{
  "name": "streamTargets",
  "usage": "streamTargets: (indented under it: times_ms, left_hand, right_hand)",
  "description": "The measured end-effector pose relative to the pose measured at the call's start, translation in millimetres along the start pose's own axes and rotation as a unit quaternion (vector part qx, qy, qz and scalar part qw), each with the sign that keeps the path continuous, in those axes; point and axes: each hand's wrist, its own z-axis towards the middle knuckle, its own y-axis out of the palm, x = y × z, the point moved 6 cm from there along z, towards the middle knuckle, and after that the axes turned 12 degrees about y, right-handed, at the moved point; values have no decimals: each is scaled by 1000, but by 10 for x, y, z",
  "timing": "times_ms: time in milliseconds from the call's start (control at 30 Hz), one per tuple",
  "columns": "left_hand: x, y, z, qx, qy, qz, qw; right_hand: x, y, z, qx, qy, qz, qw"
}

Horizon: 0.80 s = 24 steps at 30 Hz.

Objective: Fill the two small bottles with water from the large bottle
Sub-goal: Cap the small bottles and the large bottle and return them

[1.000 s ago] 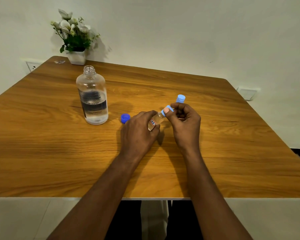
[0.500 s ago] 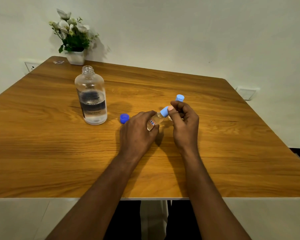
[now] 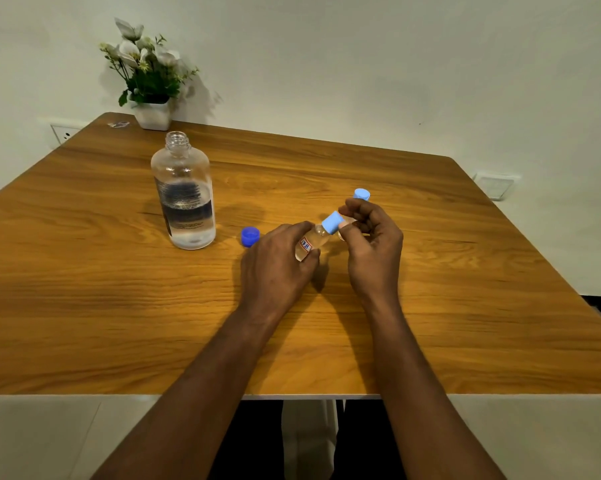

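Observation:
The large clear bottle (image 3: 184, 199) stands uncapped on the wooden table (image 3: 119, 306), partly filled with water. Its dark blue cap (image 3: 250, 236) lies on the table to its right. My left hand (image 3: 278, 268) grips a small clear bottle (image 3: 311, 242) tilted to the right, with a red-bordered label. My right hand (image 3: 371, 244) pinches that bottle's light blue cap (image 3: 333, 222) between thumb and fingers. The second small bottle stands behind my right hand; only its light blue cap (image 3: 361, 194) shows clearly.
A white pot of artificial flowers (image 3: 150, 81) stands at the table's far left corner, with a small scrap (image 3: 119, 124) beside it. A wall socket (image 3: 63, 133) is behind the left edge. The table's near edge (image 3: 309, 396) runs below my forearms.
My hands stay together on the small bottle. My right fingers have shifted around its cap, which now shows more fully. The large bottle and dark cap have not moved.

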Motion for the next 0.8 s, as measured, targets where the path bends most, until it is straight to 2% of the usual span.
streamTargets:
  times_ms: [467, 667, 800]
  left_hand:
    - [5, -1, 3, -17, 3, -2, 1000]
    - [-9, 6, 7, -31, 3, 25, 999]
    - [-40, 26, 5, -21, -7, -12, 1000]
  right_hand:
    - [23, 61, 10, -28, 19, -11, 999]
    - [-28, 45, -22, -33, 14, 27, 999]
    - [-17, 47, -46, -13, 7, -4, 1000]
